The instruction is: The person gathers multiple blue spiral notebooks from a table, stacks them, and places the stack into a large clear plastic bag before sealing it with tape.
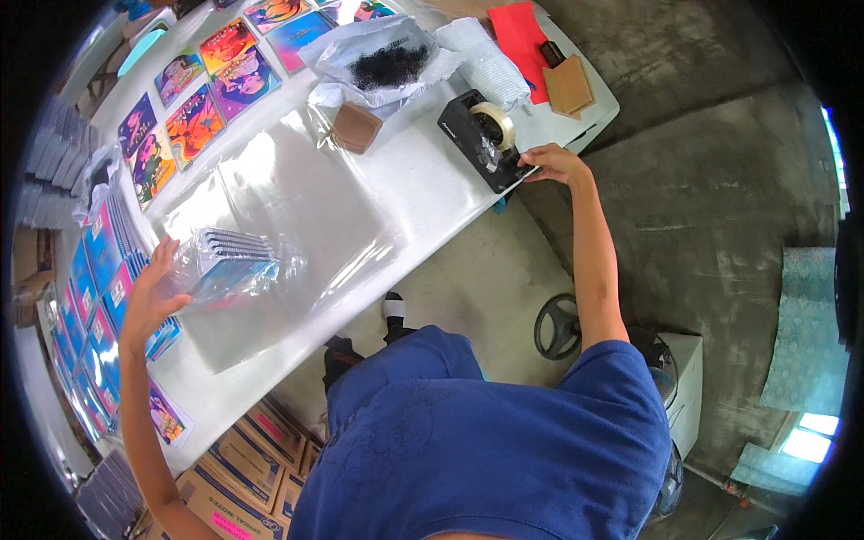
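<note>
A small stack of spiral notebooks (238,250) lies in clear plastic wrap at the left of the table. My left hand (153,292) grips the end of this wrapped stack, thumb and fingers spread around the plastic. On the table's right edge stands a black tape dispenser (468,144) with a roll of clear tape (493,124). My right hand (553,165) is at the dispenser's near end, its fingers pinched on what looks like the tape's loose end. Beneath the wrapped stack a large clear plastic sheet (315,216) is spread over the white table (418,193).
Colourful printed covers (193,121) lie in rows at the back left. Piles of blue notebooks (94,310) fill the left edge. A padded wrapper with black material (387,67), a brown block (355,128) and a red sheet (520,45) sit farther back. Cardboard boxes (238,468) stand below.
</note>
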The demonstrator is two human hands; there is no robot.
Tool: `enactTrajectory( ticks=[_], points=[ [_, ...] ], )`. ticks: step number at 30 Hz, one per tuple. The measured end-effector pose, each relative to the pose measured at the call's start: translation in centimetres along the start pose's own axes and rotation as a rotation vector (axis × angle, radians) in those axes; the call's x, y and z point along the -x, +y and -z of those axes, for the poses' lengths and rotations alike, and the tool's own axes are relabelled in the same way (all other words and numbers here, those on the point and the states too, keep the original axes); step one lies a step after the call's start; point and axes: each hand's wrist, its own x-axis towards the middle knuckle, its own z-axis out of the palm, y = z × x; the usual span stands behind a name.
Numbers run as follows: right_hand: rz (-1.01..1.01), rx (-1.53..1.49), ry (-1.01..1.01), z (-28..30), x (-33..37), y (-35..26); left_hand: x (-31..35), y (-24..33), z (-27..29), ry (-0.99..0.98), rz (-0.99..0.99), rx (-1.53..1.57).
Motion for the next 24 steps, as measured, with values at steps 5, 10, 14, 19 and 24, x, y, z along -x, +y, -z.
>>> enactTrajectory(
  ticks=[5,10,14,19,24],
  points=[
    [0.557,-0.344,-0.028,-2.6,1.6,5.3,0.8,-0.3,0.0,0.027,-0.012,-0.027],
    [0.335,1.17,1.021,-4.3,3.1,5.3,0.8,-1.7,-0.3,0.01,-0.038,-0.015],
    [0.378,0.718,1.114,-13.6,4.2,2.8,0.0,-1.1,0.2,0.003,0.028,0.019],
    [0.455,-0.029,0.033,-45.5,6.2,-4.4,-0.3,-0.6,0.5,-0.064,0.093,-0.027],
    [0.464,-0.202,0.088,-58.6,2.2,-5.3,0.0,-1.8,0.1,-0.007,0.012,-0.005]
  ],
)
